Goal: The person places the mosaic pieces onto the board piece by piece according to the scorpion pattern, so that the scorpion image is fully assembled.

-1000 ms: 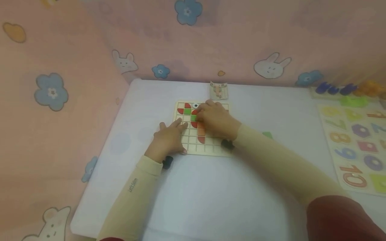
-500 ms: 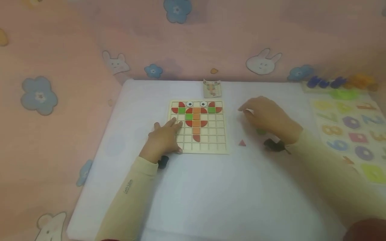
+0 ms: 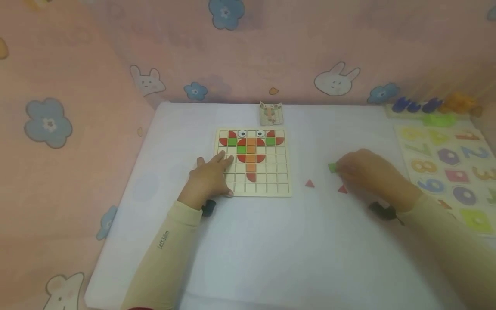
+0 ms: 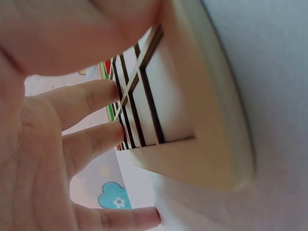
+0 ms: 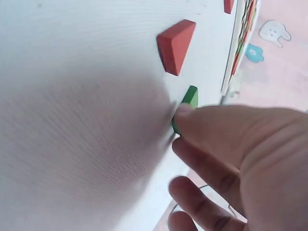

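Observation:
A wooden grid board [image 3: 258, 190] lies on the white table with red, green and orange tiles set in it as a figure with two round eye tiles. My left hand [image 3: 209, 176] rests at its left side with fingers spread; in the left wrist view, fingertips [image 4: 115, 132] touch the board's edge and grid. To the right of the board my right hand [image 3: 364, 174] pinches a green tile [image 3: 332, 167] on the tabletop. In the right wrist view the thumb [image 5: 192, 118] covers part of this green tile. Two red triangular tiles [image 3: 310, 184] lie nearby.
A small picture card [image 3: 271, 113] with a similar figure stands behind the board. On the right lie a number-and-shape puzzle board [image 3: 430, 172] and a rack of blue and orange pieces [image 3: 418, 104]. A patterned pink wall [image 3: 271, 64] borders the table's back and left.
My right hand has left the board and moved right to the green tile, which it now pinches. The tiles it covered and the red triangles are exposed. My left hand stays at the board.

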The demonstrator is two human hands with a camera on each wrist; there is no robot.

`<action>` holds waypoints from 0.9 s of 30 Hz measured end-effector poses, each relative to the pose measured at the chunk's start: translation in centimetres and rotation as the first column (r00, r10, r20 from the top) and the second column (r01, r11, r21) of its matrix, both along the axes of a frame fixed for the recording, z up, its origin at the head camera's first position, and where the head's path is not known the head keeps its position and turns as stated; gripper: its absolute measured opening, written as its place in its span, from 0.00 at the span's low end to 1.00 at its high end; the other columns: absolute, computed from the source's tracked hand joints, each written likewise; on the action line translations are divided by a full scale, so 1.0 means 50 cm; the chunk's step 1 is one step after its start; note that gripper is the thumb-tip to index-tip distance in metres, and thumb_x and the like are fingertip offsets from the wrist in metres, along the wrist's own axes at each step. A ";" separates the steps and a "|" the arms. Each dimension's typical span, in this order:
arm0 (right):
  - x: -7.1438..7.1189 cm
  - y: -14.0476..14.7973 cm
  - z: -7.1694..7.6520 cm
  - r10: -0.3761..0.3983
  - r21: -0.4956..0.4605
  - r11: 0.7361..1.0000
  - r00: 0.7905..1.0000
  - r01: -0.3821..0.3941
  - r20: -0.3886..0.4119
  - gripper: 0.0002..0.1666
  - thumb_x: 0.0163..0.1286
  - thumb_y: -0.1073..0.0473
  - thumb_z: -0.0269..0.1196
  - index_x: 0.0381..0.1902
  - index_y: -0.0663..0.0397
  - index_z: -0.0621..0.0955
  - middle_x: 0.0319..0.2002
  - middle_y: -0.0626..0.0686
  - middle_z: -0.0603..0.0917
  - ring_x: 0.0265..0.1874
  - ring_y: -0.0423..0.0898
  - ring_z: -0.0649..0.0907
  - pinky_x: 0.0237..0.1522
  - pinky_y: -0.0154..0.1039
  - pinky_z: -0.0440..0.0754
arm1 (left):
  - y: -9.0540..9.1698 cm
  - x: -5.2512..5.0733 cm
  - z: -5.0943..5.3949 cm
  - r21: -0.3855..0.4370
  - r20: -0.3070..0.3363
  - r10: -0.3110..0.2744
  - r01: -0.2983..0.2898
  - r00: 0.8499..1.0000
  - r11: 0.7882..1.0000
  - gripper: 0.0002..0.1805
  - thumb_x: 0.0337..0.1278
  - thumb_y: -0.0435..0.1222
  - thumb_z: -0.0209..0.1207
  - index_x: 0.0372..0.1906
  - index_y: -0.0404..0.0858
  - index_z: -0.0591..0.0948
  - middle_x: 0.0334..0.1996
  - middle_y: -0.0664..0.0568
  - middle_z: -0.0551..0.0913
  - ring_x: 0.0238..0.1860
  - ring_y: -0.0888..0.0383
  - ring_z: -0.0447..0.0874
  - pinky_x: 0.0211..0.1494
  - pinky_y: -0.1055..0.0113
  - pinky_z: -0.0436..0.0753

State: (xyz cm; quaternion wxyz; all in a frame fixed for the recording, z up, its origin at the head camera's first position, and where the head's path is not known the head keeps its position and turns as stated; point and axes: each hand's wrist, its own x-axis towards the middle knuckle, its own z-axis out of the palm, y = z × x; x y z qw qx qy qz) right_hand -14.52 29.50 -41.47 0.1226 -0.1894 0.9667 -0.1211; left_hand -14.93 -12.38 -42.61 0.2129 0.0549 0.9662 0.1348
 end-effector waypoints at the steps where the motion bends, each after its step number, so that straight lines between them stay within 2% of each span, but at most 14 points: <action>1: 0.003 0.002 -0.003 -0.007 -0.017 1.000 1.000 0.006 -0.009 0.18 0.74 0.62 0.67 0.60 0.61 0.84 0.59 0.63 0.84 0.63 0.63 0.77 0.68 0.64 0.70 | 0.000 0.000 0.000 0.003 0.001 0.001 -0.001 1.000 1.000 0.62 0.40 0.45 0.85 0.84 0.55 0.64 0.86 0.53 0.52 0.60 0.39 0.63 0.57 0.39 0.77; 5: 0.004 0.003 -0.009 0.015 -0.039 0.999 0.998 -0.017 -0.056 0.17 0.74 0.64 0.67 0.58 0.59 0.85 0.59 0.61 0.85 0.64 0.62 0.77 0.69 0.63 0.70 | -0.001 0.000 0.000 0.000 -0.003 -0.001 0.001 1.000 1.000 0.62 0.40 0.45 0.85 0.84 0.55 0.64 0.86 0.53 0.53 0.59 0.40 0.63 0.55 0.41 0.77; 10: -0.008 0.004 -0.014 0.071 0.006 0.997 0.993 -0.071 -0.095 0.13 0.71 0.65 0.69 0.53 0.60 0.87 0.51 0.59 0.87 0.55 0.60 0.81 0.64 0.61 0.75 | -0.002 0.001 0.001 0.000 -0.002 -0.001 0.001 1.000 1.000 0.62 0.40 0.45 0.85 0.84 0.55 0.64 0.86 0.54 0.52 0.58 0.40 0.63 0.55 0.42 0.78; 13: -0.027 0.003 -0.005 0.118 0.092 0.990 0.989 -0.110 -0.085 0.10 0.69 0.64 0.70 0.47 0.58 0.87 0.43 0.56 0.87 0.46 0.57 0.81 0.57 0.59 0.79 | -0.001 0.001 0.003 0.001 0.003 -0.004 0.004 1.000 1.000 0.62 0.40 0.45 0.85 0.84 0.55 0.64 0.86 0.54 0.52 0.58 0.41 0.63 0.54 0.42 0.77; 16: -0.057 -0.017 0.020 0.122 0.099 0.989 0.989 -0.113 -0.088 0.08 0.68 0.63 0.71 0.44 0.57 0.89 0.42 0.56 0.88 0.46 0.57 0.82 0.56 0.59 0.80 | -0.001 0.001 0.004 0.003 0.007 -0.005 0.005 1.000 1.000 0.62 0.40 0.45 0.85 0.84 0.55 0.64 0.86 0.54 0.52 0.58 0.41 0.63 0.54 0.43 0.77; 19: -0.087 -0.071 0.048 0.087 0.053 0.995 0.992 -0.082 -0.090 0.09 0.69 0.62 0.72 0.46 0.56 0.90 0.45 0.56 0.89 0.49 0.57 0.81 0.58 0.57 0.78 | -0.003 0.001 0.005 0.004 0.007 0.005 -0.005 1.000 1.000 0.62 0.40 0.45 0.85 0.84 0.55 0.64 0.86 0.54 0.52 0.58 0.41 0.63 0.54 0.43 0.77; 20: -0.096 -0.096 0.054 0.075 0.015 0.997 0.993 -0.074 -0.091 0.09 0.68 0.62 0.73 0.46 0.56 0.90 0.47 0.56 0.89 0.51 0.57 0.81 0.60 0.57 0.77 | -0.004 0.001 0.004 0.003 0.008 0.008 -0.008 1.000 1.000 0.62 0.40 0.45 0.85 0.84 0.55 0.64 0.86 0.54 0.52 0.59 0.41 0.63 0.55 0.43 0.77; 22: -0.112 -0.153 0.058 0.075 -0.002 0.997 0.995 -0.075 -0.073 0.10 0.68 0.60 0.74 0.47 0.53 0.91 0.47 0.54 0.90 0.51 0.55 0.80 0.60 0.55 0.77 | -0.005 0.002 0.004 0.005 0.008 0.012 -0.012 1.000 1.000 0.62 0.40 0.45 0.85 0.84 0.55 0.64 0.86 0.54 0.51 0.59 0.41 0.62 0.55 0.43 0.77; 25: -0.133 -0.238 0.047 0.124 0.002 0.992 0.991 -0.124 -0.049 0.10 0.70 0.56 0.74 0.48 0.49 0.92 0.45 0.50 0.90 0.48 0.52 0.78 0.58 0.51 0.76 | -0.005 0.002 0.003 0.015 0.008 0.007 -0.007 1.000 1.000 0.62 0.40 0.45 0.85 0.84 0.56 0.64 0.86 0.54 0.51 0.59 0.41 0.63 0.56 0.42 0.77; 27: -0.146 -0.286 0.036 0.201 0.019 0.980 0.978 -0.200 -0.062 0.09 0.71 0.56 0.73 0.47 0.49 0.92 0.42 0.49 0.89 0.45 0.52 0.77 0.53 0.48 0.76 | -0.004 0.002 0.002 0.021 0.007 0.009 -0.009 1.000 1.000 0.62 0.40 0.45 0.85 0.84 0.56 0.64 0.86 0.54 0.52 0.59 0.41 0.63 0.56 0.43 0.77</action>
